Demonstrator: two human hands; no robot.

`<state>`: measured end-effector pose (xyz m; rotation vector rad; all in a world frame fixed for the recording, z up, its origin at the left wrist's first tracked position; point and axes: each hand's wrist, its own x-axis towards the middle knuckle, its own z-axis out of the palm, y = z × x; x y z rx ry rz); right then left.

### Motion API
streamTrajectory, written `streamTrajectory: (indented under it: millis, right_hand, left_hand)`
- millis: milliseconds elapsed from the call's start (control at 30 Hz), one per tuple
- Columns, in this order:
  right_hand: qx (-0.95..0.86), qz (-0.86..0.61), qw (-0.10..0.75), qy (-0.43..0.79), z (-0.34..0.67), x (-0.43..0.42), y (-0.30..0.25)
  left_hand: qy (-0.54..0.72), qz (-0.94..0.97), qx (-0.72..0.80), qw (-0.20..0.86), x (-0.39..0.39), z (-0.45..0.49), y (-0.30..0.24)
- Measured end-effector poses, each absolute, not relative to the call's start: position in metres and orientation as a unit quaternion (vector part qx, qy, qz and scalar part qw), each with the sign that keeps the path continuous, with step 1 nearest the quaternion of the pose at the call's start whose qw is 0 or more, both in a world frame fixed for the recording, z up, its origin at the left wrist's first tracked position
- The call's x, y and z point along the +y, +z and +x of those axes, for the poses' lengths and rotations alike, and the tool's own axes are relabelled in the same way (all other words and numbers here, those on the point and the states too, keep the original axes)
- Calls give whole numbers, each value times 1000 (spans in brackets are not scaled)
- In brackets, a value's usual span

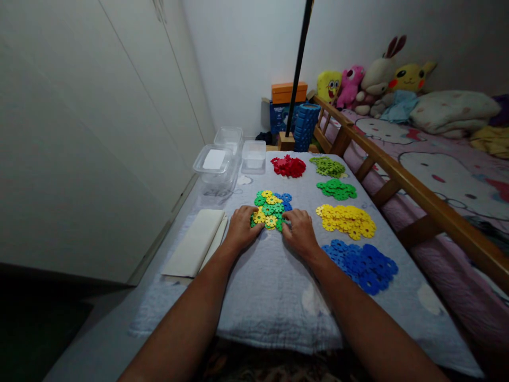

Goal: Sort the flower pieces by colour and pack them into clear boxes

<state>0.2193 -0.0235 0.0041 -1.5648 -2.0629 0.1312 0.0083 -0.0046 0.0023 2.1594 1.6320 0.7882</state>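
Note:
A mixed pile of green, yellow and blue flower-shaped plastic discs (271, 208) lies mid-table. My left hand (242, 225) rests at the pile's left edge, thumb and fingers curved but apart, touching yellow and green discs. On the opposite edge, my right hand (300, 231) has its thumb and forefinger spread beside a green disc. To the right are sorted piles: blue discs (363, 265), yellow discs (348, 220), green discs (337, 189) and light green discs (329, 167). Red discs (288, 166) form a heap behind the mixed pile.
Clear plastic boxes (253, 157) stand at the back left, one with a lidded top (212, 159). A folded cream cloth or paper (194, 243) lies left of my forearm. The cloth-covered table (270, 297) borders a wooden bed rail (392, 170). A black pole (299, 69) rises behind.

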Motion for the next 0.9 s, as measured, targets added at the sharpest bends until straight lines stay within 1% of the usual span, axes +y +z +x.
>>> streamTrajectory:
  millis: [333,567,900]
  right_hand:
    - [-782,-589,205,28,221,-30,2]
    - [-778,-593,205,39,222,-29,-1]
    - [-779,-588,217,34,223,-28,-4]
  left_hand:
    - [263,759,575,153,-5,8,4]
    - [239,747,606,130,-8,7,4]
    - [239,742,612,136,-10,9,8]
